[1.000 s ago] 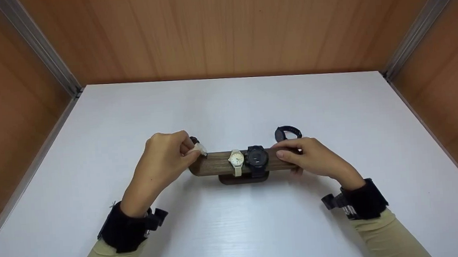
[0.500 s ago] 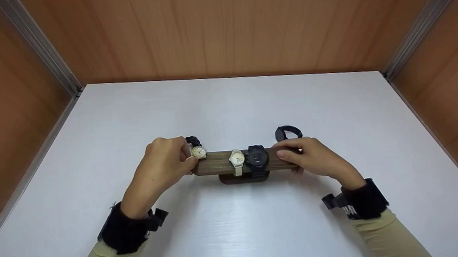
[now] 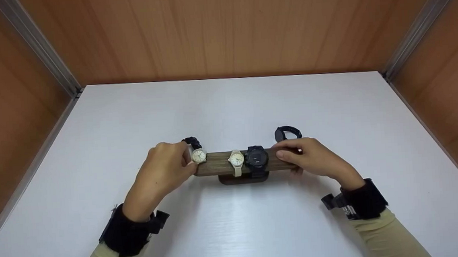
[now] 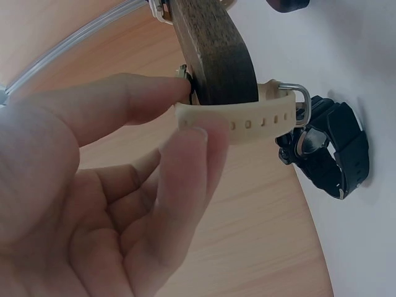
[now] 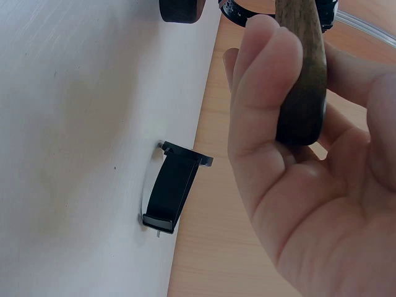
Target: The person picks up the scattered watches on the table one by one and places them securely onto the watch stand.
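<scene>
Brown wood makes the long bar [image 3: 239,162] that both hands hold. It sits on a dark round foot [image 3: 240,178] in the middle of the surface [image 3: 235,224], close to the person.

The left hand [image 3: 163,171] is at the left end of the bar. Its fingers [image 4: 185,179] pinch a watch with a cream strap [image 3: 199,156]. The thumb is on one side and a finger on the other, and the strap wraps round the end of the bar. The watch face looks up.

The right hand [image 3: 311,157] is at the right end. Its fingers [image 5: 266,80] curl round the wood and grip it.

Between the hands, two more watches sit on the bar: a pale watch [image 3: 236,160] and a big black watch [image 3: 257,158], just beside each other.

A little farther back, a black watch [image 3: 192,142] lies on the surface behind the left hand. A thin black band [image 3: 287,133] lies behind the right hand.

The surface is white and smooth. Wooden walls [image 3: 222,28] stand round it, with grey metal strips [image 3: 37,45] in the corners.
</scene>
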